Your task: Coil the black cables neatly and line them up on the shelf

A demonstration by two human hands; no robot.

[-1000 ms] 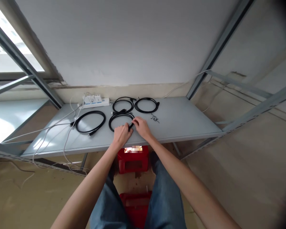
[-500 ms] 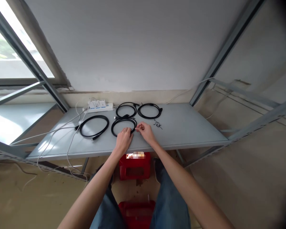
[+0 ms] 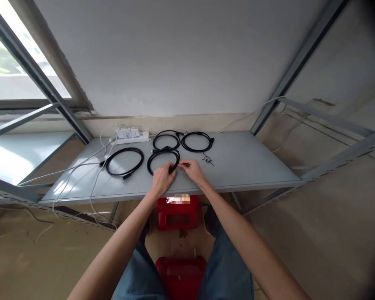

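Note:
My left hand [image 3: 163, 178] is closed round the near side of a coiled black cable [image 3: 149, 163] at the shelf's front. Beside it, my right hand [image 3: 191, 169] pinches with thumb and forefinger at the coil's right edge; whatever lies between those fingertips is too small to make out. Behind this coil are a second black cable coil [image 3: 154, 142] and, to its right, a third [image 3: 213, 142]. Farther left lies another black cable coil [image 3: 143, 159] with its plug ends showing. A small tangle of short black ties [image 3: 207, 159] rests right of my right hand.
A white power strip [image 3: 140, 138] with adapters stands against the wall, its white cords [image 3: 69, 171] running over the grey metal shelf [image 3: 250, 166] and down its front left. Metal uprights [image 3: 268, 110] frame both sides. Red stools [image 3: 177, 216] are below, between my legs.
My left hand has lifted the near side of the coil slightly, and its fingers now wrap it more. My right hand stays pinched at the coil's edge. The camera view has shifted a little.

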